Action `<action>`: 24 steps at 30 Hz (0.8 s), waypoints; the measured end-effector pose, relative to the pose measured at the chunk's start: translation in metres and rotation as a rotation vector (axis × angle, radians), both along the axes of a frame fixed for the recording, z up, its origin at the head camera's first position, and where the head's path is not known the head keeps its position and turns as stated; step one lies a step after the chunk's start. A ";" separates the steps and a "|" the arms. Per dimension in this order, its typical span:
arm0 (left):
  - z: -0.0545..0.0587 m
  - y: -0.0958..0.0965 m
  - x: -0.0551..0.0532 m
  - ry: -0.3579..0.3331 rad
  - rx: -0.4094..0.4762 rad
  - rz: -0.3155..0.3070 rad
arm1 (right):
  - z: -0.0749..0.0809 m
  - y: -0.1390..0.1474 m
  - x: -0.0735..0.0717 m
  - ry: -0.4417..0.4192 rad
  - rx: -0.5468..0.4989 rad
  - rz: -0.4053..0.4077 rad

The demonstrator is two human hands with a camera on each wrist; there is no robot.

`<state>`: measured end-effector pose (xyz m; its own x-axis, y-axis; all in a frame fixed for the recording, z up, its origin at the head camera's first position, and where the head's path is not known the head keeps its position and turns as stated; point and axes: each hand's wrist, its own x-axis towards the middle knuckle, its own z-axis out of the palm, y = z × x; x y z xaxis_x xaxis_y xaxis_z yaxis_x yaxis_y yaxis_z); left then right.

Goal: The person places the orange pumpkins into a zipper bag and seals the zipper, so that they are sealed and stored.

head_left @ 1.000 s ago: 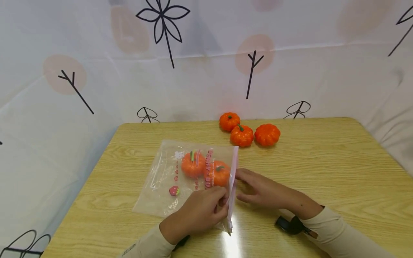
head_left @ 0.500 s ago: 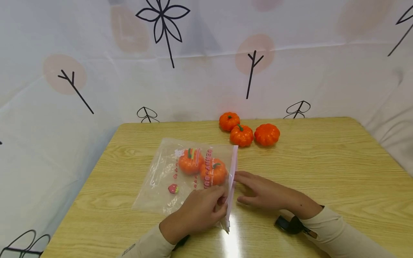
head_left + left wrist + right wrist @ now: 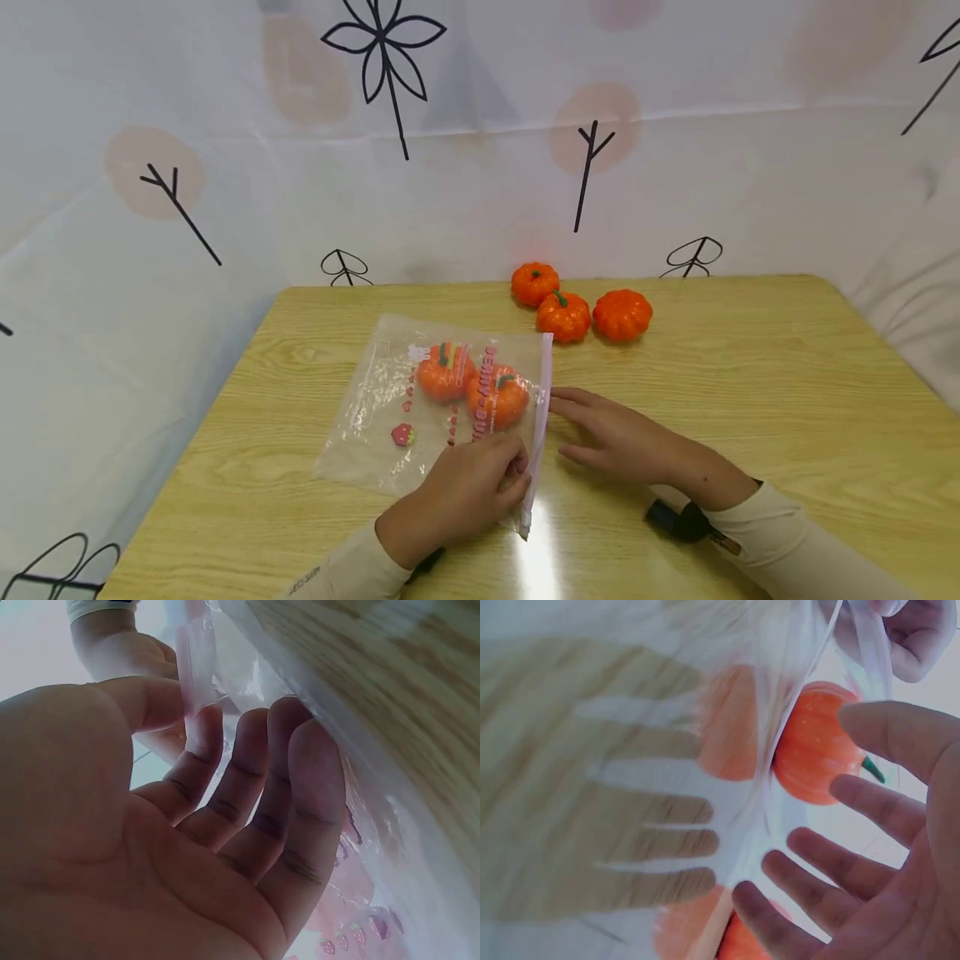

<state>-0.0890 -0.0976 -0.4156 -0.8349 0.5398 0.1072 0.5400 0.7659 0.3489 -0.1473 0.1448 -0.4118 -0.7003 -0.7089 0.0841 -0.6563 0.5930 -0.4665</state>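
Note:
A clear plastic slider bag (image 3: 375, 417) with pink print lies flat on the table, its pink zip edge (image 3: 542, 408) facing right. Two small orange toy pumpkins show through the plastic: one pumpkin (image 3: 445, 372) at the upper left, the other pumpkin (image 3: 497, 397) nearer the mouth. My left hand (image 3: 468, 483) pinches the zip edge near its lower end, thumb against index finger (image 3: 202, 735) in the left wrist view. At the bag's mouth is my right hand (image 3: 626, 437), fingers spread and holding nothing. Its fingertips reach the zip edge; whether they touch it is unclear.
Three more orange toy pumpkins sit together at the table's back edge: a rear pumpkin (image 3: 535, 284), a stemmed pumpkin (image 3: 563, 317) and a right-hand pumpkin (image 3: 622, 315). Behind the wooden table (image 3: 750, 367) hangs a white patterned cloth (image 3: 480, 192).
The bag has shifted slightly away from me, and its zip edge stands a little more upright in view. The pumpkins inside moved slightly up and left. My left hand keeps its pinch.

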 end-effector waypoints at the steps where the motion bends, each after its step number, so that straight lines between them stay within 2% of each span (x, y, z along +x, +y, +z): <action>1: 0.000 0.000 0.000 0.002 0.001 0.000 | 0.000 0.001 0.000 0.021 0.007 -0.008; 10: -0.002 0.000 -0.001 -0.003 -0.006 0.001 | 0.010 0.007 -0.006 0.199 0.115 -0.079; 19: -0.002 0.000 -0.001 -0.037 -0.014 0.016 | 0.017 0.019 -0.023 0.413 0.180 -0.044; 24: -0.002 0.001 0.000 -0.041 -0.018 0.017 | 0.021 0.024 -0.035 0.455 0.219 -0.068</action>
